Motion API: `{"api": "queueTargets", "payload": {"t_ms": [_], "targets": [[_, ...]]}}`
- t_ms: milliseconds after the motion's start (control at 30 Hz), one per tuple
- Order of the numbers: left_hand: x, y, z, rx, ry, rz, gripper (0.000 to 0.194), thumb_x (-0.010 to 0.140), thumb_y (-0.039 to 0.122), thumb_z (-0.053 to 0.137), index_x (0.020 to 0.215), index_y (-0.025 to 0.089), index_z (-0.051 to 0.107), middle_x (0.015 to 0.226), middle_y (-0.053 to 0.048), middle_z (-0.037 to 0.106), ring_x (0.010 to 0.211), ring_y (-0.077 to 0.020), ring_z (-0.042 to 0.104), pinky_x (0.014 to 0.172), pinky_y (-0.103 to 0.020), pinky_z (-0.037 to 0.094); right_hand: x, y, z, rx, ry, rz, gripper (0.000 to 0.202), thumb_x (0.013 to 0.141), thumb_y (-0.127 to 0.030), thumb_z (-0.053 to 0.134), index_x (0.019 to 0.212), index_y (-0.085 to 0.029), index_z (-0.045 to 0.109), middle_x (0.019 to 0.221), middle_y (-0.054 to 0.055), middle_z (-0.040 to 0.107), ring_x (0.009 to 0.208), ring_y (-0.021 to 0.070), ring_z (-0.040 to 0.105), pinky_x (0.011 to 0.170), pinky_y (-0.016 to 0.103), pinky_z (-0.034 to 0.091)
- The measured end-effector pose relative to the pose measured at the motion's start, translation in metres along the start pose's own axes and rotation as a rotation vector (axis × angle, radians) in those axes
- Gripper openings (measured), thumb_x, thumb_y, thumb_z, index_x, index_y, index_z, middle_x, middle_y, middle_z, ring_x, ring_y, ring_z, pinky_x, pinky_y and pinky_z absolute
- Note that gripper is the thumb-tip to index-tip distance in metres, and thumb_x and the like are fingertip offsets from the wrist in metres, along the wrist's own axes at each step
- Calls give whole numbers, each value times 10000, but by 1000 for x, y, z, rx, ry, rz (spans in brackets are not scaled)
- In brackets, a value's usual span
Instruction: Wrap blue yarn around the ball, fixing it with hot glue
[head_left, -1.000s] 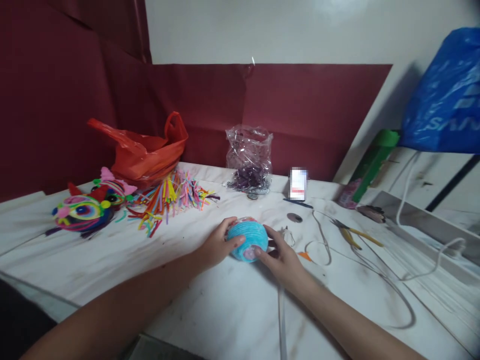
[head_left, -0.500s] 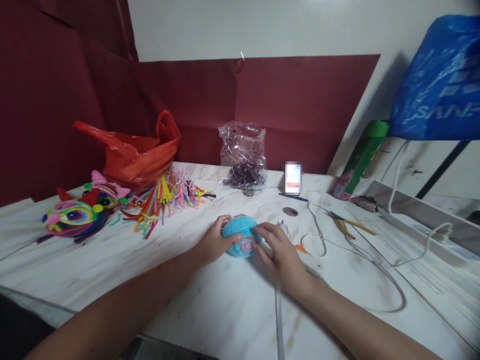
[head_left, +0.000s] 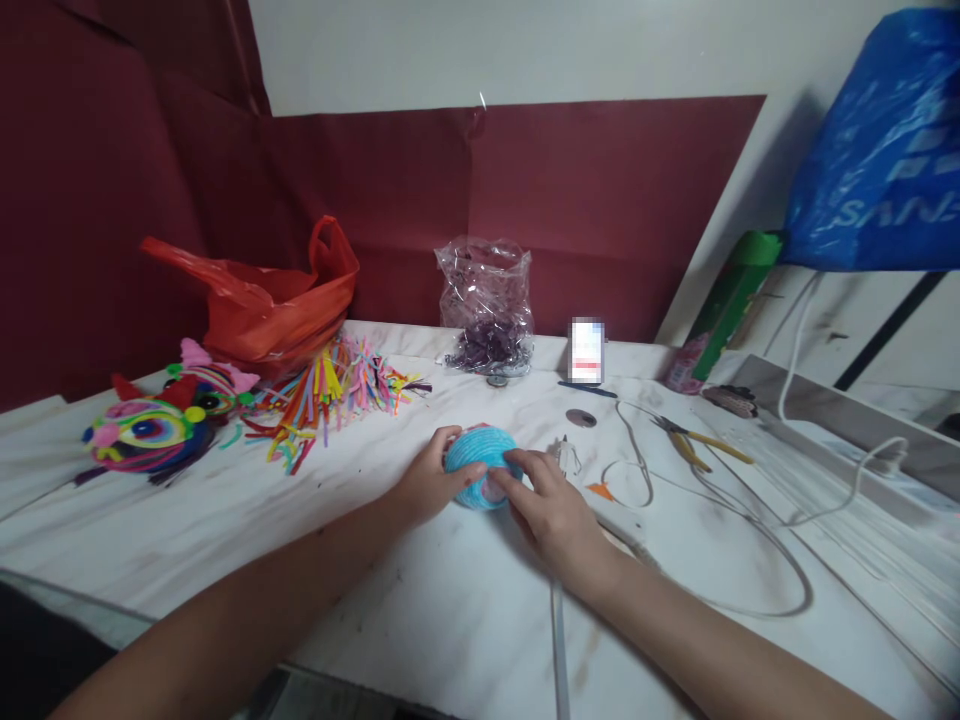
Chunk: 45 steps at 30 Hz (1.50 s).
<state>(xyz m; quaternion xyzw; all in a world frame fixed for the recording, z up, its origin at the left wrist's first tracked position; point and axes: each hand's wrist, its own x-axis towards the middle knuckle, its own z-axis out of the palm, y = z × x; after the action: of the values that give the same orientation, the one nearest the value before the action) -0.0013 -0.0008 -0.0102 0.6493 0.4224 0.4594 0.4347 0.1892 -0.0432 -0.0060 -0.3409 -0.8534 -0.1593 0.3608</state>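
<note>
A round light-blue ball (head_left: 480, 447), wound in ridged strands with a pink patch low on its front, rests between both hands over the marble-patterned table (head_left: 420, 620). My left hand (head_left: 431, 485) grips its left side, the thumb across the front. From the right, my right hand (head_left: 553, 505) holds it with thumb and fingers; the thumb partly covers the pink patch. Just beyond my right hand lies a white glue gun (head_left: 619, 522), partly hidden by that hand, with an orange piece (head_left: 601, 490) beside it.
Colourful animal heads (head_left: 146, 437), fuzzy strips (head_left: 326, 395) and a red bag (head_left: 277, 310) lie left. A clear bag (head_left: 487, 310) and phone (head_left: 586, 352) stand behind. Pliers (head_left: 694, 442), cables, a green can (head_left: 724, 310) and long white sticks (head_left: 840, 560) are right.
My right thumb has moved up and left over the pink patch, and the right fingers have shifted on the ball. More of the glue gun shows. The camera view has shifted slightly.
</note>
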Motion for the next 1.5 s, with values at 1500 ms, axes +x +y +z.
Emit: {"api": "queueTargets", "payload": {"t_ms": [1500], "targets": [[5,9,-8,-302,48,-261,533,695,429,687,1139,213,487,1029,-74,625,911,-238,628,742,-376,525,-9,12,19,635,22,453,490,773,-113,477,1249,-214,530,1310,122,547,1199,252,523,928,458,521]]}}
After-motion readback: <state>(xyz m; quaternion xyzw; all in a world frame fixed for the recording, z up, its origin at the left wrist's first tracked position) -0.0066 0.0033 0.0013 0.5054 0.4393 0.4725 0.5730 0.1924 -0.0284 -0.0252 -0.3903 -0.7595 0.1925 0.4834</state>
